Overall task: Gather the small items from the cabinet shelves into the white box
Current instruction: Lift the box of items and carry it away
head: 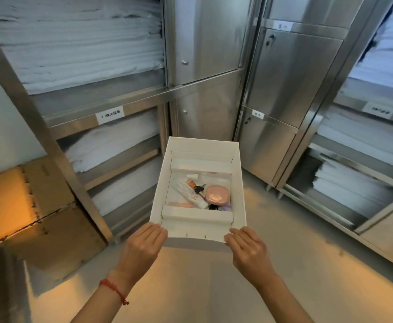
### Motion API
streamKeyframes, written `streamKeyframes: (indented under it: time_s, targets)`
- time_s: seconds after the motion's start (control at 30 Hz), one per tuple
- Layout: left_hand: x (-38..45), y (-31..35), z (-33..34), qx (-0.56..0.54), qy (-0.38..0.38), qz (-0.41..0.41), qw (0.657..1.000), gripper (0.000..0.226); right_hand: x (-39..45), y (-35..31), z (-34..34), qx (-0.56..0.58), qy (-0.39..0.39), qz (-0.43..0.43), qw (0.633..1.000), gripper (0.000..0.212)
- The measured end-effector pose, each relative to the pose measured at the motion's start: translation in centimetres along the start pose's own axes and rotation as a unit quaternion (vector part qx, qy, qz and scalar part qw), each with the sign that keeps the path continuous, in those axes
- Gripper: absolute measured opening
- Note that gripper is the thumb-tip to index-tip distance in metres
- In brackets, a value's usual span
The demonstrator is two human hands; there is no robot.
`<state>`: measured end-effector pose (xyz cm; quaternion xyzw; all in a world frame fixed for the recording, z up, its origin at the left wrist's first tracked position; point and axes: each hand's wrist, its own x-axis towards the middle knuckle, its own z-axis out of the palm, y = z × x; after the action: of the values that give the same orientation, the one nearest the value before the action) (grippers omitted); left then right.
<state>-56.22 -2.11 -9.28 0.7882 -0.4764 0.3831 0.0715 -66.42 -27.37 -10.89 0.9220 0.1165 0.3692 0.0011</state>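
Both hands are on the near edge of the open white cardboard box, holding it up in the air over the grey floor. The left hand has its grip curled around the near left corner, and the right hand grips the near right corner the same way, fingers wrapped over the rim. There's a thin red string bracelet on the left wrist.

Inside the box, on the bottom, sits a rounded pink plastic case, right next to a white squeeze tube with orange print lying diagonally. Between them there's a small dark thing, looks like keys but honestly too small to tell. A couple more bits are tucked in there too, blurry.

Around that: stainless steel cabinets in the corner ahead, with open shelves on both sides stacked with folded white linens. Brown cardboard cartons are stacked on the floor at the left, just beside the shelf frame
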Motion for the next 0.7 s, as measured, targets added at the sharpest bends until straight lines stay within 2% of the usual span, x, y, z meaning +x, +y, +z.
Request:
streamKeyframes:
  time_s: [0.2, 0.23, 0.33, 0.47, 0.7]
  targets:
    - [2.1, 2.5, 1.4, -0.061, 0.009, 0.043, 0.997, 0.065, -3.9, 0.7, -2.8, -0.046, -0.017, 0.059, 0.997, 0.021]
    - [2.4, 3.0, 1.6, -0.065, 0.011, 0.052, 0.996, 0.060, -4.5, 0.7, -3.2, -0.054, -0.020, 0.069, 0.996, 0.021]
    - [3.4, 4.4, 2.3, -0.085, 0.024, 0.083, 0.993, 0.029, -6.4, 0.9, -4.7, -0.073, -0.029, 0.098, 0.992, 0.022]
    - [4.5, 6.7, 3.3, -0.125, 0.036, 0.110, 0.985, 0.065, -8.8, 1.4, -6.8, -0.096, -0.038, 0.129, 0.986, 0.023]
    - [7.9, 11.6, 3.9, -0.163, 0.046, 0.162, 0.972, 0.069, -13.1, 2.9, -10.5, -0.136, -0.040, 0.179, 0.974, 0.021]
